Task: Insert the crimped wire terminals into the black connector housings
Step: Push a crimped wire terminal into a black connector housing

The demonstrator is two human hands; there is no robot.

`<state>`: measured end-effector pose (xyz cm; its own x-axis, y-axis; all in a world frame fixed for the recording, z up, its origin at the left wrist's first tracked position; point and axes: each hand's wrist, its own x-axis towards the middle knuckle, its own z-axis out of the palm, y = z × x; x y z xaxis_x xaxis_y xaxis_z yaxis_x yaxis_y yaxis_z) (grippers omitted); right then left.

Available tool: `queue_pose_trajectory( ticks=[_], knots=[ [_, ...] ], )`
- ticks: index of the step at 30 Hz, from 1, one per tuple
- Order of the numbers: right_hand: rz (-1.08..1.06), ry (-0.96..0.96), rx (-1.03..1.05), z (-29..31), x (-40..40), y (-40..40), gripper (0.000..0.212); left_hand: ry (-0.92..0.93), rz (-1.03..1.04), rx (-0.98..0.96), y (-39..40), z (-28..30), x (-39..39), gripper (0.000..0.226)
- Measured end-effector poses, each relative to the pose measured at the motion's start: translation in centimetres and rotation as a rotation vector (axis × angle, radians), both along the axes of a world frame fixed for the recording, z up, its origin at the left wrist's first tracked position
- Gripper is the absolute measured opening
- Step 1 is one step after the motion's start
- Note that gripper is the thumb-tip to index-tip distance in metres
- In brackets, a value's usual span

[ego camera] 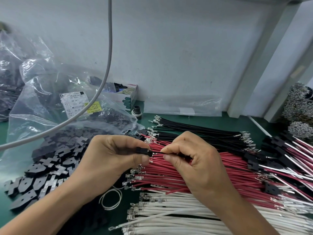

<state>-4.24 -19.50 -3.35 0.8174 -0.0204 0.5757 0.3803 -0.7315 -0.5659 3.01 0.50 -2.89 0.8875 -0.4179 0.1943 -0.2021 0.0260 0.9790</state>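
Black plastic sits pinched between our left hand's [115,155] thumb and fingers: a small connector housing [144,151], held above the red wires with its open end turned toward the other hand. Our right hand [191,160] grips a thin black wire [166,153] between thumb and forefinger, the remaining fingers curled in, and the wire's metal terminal tip [155,153] is right at the mouth of the housing; whether it has gone inside we cannot tell. Beneath both hands lies a fanned bundle of red wires [177,173] with crimped terminals on their left ends, and just nearer to us a bundle of white wires [169,211]. Beyond the red ones lies a bundle of black wires [194,130]. To the right are finished assemblies [277,155], black housings with wires already in them. To the left a heap of loose black housings [45,172] spreads over the green tabletop [122,209], partly spilling from clear plastic bags [42,99] bearing a printed label [74,103]. A grey cable [108,65] hangs across the view, and a small cardboard box [130,97] stands against the back wall.
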Motion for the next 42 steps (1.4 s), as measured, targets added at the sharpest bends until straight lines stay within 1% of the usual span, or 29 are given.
queue_pose_trajectory(
  ticks=[2, 5, 10, 17, 19, 21, 22, 24, 27, 28, 30, 35, 38, 40, 42],
  knots=[
    [-0.010, 0.012, -0.011, 0.0, 0.0, 0.0, 0.006, 0.002, -0.004, 0.005, 0.0, -0.1, -0.1, 0.027],
    [-0.023, 0.003, -0.075, -0.2, 0.0, 0.1, 0.003, -0.030, -0.008, 0.061, -0.1, -0.3, -0.2, 0.027],
    [-0.042, -0.030, -0.094, -0.3, 0.1, 0.7, 0.013, -0.113, 0.040, 0.088, 0.0, -0.4, -0.2, 0.024],
    [-0.055, -0.068, -0.173, 0.0, 0.0, 0.9, 0.013, -0.145, 0.039, 0.071, -0.1, -0.4, -0.7, 0.021],
    [-0.067, -0.040, -0.235, 0.4, -0.1, 0.5, 0.011, -0.150, 0.020, 0.101, -0.3, -0.4, -0.7, 0.022],
    [-0.113, -0.022, -0.340, 1.3, -0.3, -0.3, 0.007, -0.146, 0.005, 0.114, -0.4, -0.4, -0.7, 0.024],
    [-0.130, -0.006, -0.374, 1.8, -0.5, -0.8, 0.011, -0.143, 0.013, 0.108, -0.4, -0.5, -0.7, 0.024],
    [-0.098, 0.119, -0.372, 2.7, -1.0, -1.7, 0.016, -0.135, 0.049, 0.095, -0.2, -0.4, -0.6, 0.025],
    [0.040, 0.436, -0.398, 3.2, -1.4, -1.9, 0.013, -0.136, 0.075, 0.071, -0.1, -0.5, -0.5, 0.026],
    [0.064, 0.493, -0.414, 3.2, -1.5, -1.9, 0.012, -0.146, 0.075, 0.072, -0.2, -0.5, -0.5, 0.028],
    [0.073, 0.517, -0.437, 3.1, -1.4, -1.8, 0.010, -0.174, 0.068, 0.092, -0.3, -0.5, -0.5, 0.028],
    [0.084, 0.559, -0.440, 3.1, -1.6, -1.6, 0.010, -0.188, 0.083, 0.127, -0.2, -0.8, -0.3, 0.020],
    [0.082, 0.561, -0.436, 2.9, -1.5, -1.6, 0.006, -0.143, 0.080, 0.115, -0.3, -0.8, -0.3, 0.019],
    [0.060, 0.538, -0.357, 2.9, -1.3, -1.9, 0.006, -0.080, 0.073, 0.081, -0.3, -0.8, -0.2, 0.020],
    [0.020, 0.454, -0.199, 2.9, -1.1, -2.0, 0.008, 0.011, 0.056, 0.018, -0.2, -0.6, -0.1, 0.025]
  ],
)
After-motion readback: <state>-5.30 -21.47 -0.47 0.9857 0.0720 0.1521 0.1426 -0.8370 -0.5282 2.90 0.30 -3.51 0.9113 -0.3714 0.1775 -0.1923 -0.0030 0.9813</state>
